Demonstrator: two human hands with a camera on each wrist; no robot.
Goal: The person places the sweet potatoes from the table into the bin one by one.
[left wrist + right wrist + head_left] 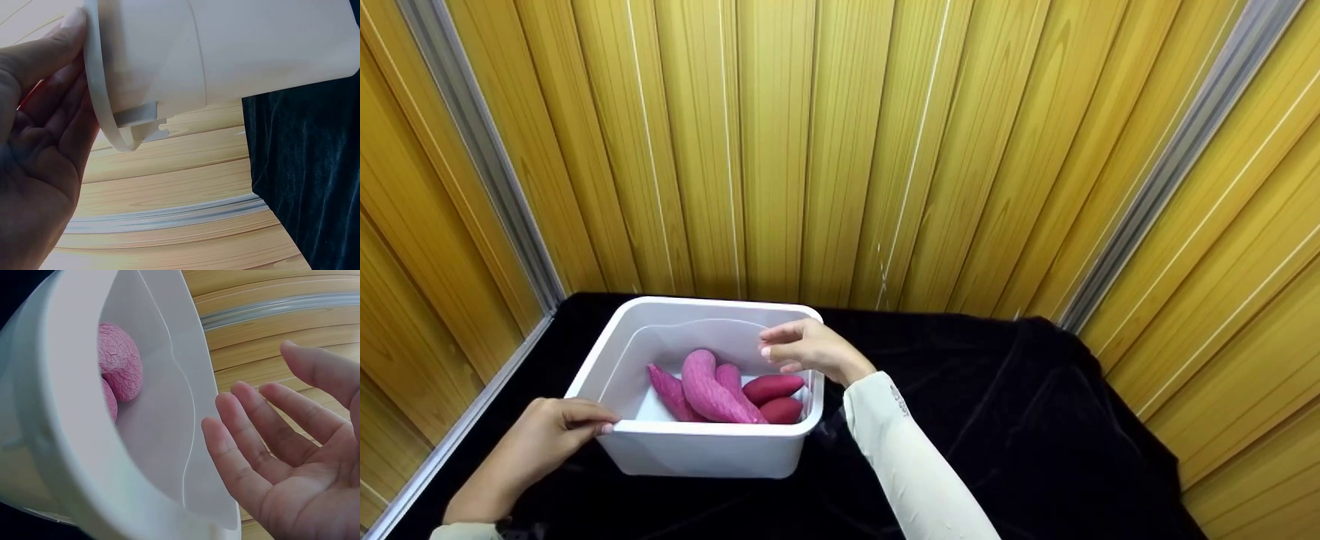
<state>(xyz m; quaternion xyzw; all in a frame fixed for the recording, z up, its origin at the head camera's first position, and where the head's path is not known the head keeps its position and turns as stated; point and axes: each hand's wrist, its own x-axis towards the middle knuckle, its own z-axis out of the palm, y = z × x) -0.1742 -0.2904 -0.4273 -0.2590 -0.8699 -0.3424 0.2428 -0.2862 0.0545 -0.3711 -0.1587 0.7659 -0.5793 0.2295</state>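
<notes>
A white plastic tub [705,451] holds several sweet potatoes. A long curved pink-purple sweet potato [709,390] lies across the others, and two darker red sweet potatoes [772,387] sit at the tub's right end. My left hand [551,433] pinches the rim at the near left corner, thumb on one side and fingers on the other, as the left wrist view also shows. Over the right end of the tub is my right hand [816,349], its palm bare and its fingers spread and slightly bent in the right wrist view. It holds nothing.
Black cloth [982,420] covers the surface under the tub and stretches off to the right. Yellow wood-grain panels [847,150] wall in the back and both sides, with grey metal strips [480,142] at the corners.
</notes>
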